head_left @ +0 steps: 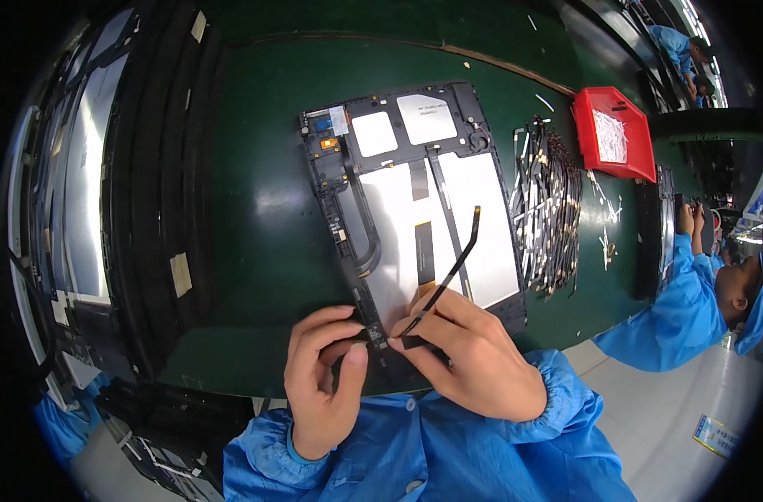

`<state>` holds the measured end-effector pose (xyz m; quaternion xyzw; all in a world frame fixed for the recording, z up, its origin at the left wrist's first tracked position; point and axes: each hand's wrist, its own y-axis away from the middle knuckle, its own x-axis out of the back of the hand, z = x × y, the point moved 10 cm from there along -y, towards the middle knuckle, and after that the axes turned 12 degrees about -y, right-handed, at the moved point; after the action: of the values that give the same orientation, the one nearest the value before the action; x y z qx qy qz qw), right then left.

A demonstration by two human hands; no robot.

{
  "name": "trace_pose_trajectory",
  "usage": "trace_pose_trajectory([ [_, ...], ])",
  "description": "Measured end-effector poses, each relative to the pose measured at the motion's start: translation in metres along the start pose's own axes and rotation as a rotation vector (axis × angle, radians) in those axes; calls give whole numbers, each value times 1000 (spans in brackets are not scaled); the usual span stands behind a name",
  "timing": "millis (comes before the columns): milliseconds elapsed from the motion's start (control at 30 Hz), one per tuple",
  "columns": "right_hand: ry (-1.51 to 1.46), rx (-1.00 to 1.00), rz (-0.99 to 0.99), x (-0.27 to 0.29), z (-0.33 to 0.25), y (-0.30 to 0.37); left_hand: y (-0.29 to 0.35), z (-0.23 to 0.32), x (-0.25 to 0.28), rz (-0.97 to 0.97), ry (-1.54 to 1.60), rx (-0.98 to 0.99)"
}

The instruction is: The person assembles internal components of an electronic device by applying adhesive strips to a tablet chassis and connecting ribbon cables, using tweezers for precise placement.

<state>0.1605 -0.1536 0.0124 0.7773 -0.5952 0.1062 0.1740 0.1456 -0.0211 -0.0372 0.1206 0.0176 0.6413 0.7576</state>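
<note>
A tablet-like device chassis (381, 201), black-framed with silver panels, lies on the green bench in front of me. My right hand (473, 356) pinches a thin black flex cable (458, 266) near its lower end, over the chassis's near edge. The cable's free end slants up across the silver panel and ends in a small gold tip. My left hand (324, 368) is at the chassis's near left corner, its thumb and fingers curled but apart. I see nothing between them. Where the cable's lower end meets the frame is hidden by my right fingers.
A heap of similar flex cables (549, 205) lies right of the chassis. Beyond it stands a red bin (641, 155) holding white strips. Black racks with panels (159, 209) line the left. On the right, a person in blue (691, 293) works at the same bench.
</note>
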Motion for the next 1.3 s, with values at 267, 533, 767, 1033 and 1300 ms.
trace_pose_trajectory([
  [267,48,-101,-54,-1,1,-7,1,1,-2,-39,-39,-48],
  [533,43,-119,-39,-6,2,-5,1,1,-1,26,37,-10],
  [767,37,-58,-8,-4,0,-4,-5,17,-7,18,-305,-157],
  [1033,-197,-14,-81,-8,-9,-3,-12,6,-4,-73,-31,-18],
  [1300,227,94,154,-9,-14,9,28,-15,6,-84,5,212],
])
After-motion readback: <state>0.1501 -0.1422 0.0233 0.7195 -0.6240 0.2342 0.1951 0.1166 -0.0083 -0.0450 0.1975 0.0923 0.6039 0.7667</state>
